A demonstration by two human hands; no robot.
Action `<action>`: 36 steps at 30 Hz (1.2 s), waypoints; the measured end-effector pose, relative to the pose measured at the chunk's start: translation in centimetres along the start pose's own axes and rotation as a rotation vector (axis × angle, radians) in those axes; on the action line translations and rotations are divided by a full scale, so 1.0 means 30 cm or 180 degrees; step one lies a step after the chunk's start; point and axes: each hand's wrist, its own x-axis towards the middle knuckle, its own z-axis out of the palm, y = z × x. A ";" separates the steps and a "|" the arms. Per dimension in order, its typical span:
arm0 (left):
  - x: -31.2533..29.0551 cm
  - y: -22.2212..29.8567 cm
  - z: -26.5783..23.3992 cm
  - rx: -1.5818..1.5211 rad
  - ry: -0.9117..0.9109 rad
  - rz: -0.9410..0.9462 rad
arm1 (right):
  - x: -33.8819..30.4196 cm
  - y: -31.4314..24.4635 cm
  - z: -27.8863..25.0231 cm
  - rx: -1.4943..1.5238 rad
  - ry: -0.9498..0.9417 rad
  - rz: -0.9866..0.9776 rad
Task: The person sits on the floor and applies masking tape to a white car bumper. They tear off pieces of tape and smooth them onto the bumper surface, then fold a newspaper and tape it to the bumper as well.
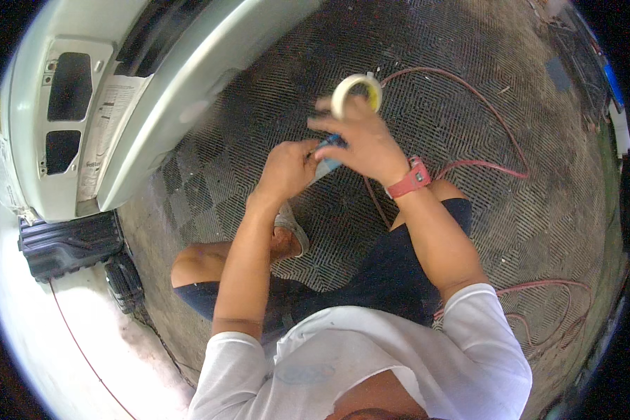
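Observation:
My left hand (287, 166) is closed, thumb and fingers pinching a small blue object (331, 142) whose kind I cannot make out. A flat pale-blue piece (325, 169) shows just below it, between the hands. My right hand (368, 145) comes over from the right with its thumb at the blue object. Motion smears its fingers. A cream roll of masking tape (338, 99) is carried at these fingers, its hole facing up at an angle. Exactly how the fingers hold the roll is partly hidden.
A pale vehicle panel (189, 105) with two rectangular openings stands at the left. Beside it lies a black plastic case (73, 241). A red hose (497, 115) winds over the ribbed dark floor mat (287, 63). My legs are folded beneath my arms.

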 end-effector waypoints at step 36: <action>-0.234 -0.168 -0.370 0.0237 -0.0443 -0.0605 | -0.234 0.063 -0.398 0.0311 0.1791 0.0918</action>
